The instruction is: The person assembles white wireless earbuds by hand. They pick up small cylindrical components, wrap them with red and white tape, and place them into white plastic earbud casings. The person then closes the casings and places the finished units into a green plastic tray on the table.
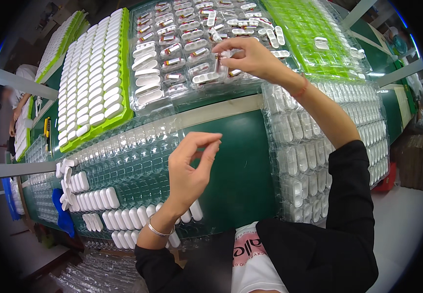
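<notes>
My right hand reaches over a clear compartment tray. Its thumb and fingers pinch a small white part, whose exact kind I cannot make out. Beside these fingertips lie small dark-red and silver cylinders in the tray pockets, and a white strip with round recesses. My left hand hovers over the green table, thumb and forefinger curled until their tips almost meet, with nothing visible between them. Opened white oval cases fill the tray's left column.
Closed white cases stand in rows on a lime-green tray at left. Another lime-green tray is at back right. Stacked clear trays stand right. White case pieces and a blue cloth lie front left. Another person's hand shows far left.
</notes>
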The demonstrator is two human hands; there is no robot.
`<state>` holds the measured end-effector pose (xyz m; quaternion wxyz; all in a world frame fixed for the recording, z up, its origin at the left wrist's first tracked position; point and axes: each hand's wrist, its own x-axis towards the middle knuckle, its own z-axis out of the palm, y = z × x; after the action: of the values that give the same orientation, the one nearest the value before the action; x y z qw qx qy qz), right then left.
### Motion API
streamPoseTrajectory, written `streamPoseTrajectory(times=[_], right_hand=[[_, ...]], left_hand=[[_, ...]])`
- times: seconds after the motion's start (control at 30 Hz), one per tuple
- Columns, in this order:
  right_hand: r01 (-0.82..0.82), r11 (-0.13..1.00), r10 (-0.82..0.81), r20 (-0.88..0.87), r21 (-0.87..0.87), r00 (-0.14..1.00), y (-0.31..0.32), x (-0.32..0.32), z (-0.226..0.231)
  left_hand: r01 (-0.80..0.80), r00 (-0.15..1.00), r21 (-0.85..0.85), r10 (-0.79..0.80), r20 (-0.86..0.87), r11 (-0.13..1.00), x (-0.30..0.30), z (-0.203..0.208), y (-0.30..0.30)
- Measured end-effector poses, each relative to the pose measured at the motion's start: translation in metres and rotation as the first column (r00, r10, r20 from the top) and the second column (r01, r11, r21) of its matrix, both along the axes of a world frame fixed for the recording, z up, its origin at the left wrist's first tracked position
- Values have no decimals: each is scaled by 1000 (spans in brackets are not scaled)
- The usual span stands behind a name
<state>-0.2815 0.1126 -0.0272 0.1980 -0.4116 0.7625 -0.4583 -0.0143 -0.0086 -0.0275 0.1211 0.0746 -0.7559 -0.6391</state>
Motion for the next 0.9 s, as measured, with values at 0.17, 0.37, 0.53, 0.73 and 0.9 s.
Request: streamPoseTrajectory(times=[0.17, 0.37, 0.53, 0.73, 0.9], right_hand=[[107, 908, 148, 551, -405, 821, 29, 90, 25], [71, 934, 155, 579, -349, 800, 41, 135, 24], [-211, 929, 192, -91, -303, 977, 42, 129, 28], [-237, 911, 136, -297, -337, 945, 39, 134, 28], [-228, 918, 178, -177, -325, 968, 40, 138, 30]], left_hand=[[-22, 1000, 444, 12, 26, 896, -14, 9, 1], [-27, 992, 370, 69, -102, 929, -10, 12, 9], [-34, 967, -88, 10, -256, 996, -7, 10, -3], [-22, 975, -315, -49, -215, 949, 4, 21, -7], [-22, 987, -265, -21, -158, 964, 13, 20, -2]])
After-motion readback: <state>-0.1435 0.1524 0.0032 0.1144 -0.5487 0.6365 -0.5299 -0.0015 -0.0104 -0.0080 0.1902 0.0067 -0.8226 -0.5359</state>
